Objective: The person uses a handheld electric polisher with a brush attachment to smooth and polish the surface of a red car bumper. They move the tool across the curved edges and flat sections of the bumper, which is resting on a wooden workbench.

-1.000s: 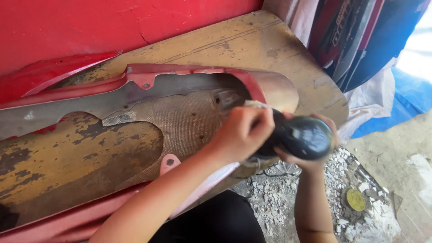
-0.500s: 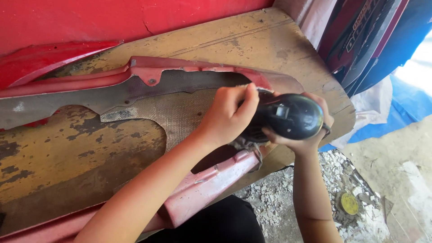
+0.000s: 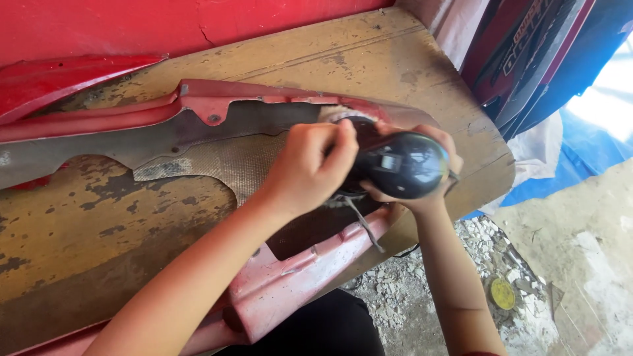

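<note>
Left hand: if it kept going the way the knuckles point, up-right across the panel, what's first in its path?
The left hand already lies against the black power tool. Past that, likely the red panel's raised upper edge, then the wooden board; depth is unclear.

The left stretch of the wooden table point(image 3: 99, 250) is left open for passage. To the right, the way is blocked by the black power tool point(image 3: 402, 165), and behind by the red wall point(image 3: 198, 23).
</note>
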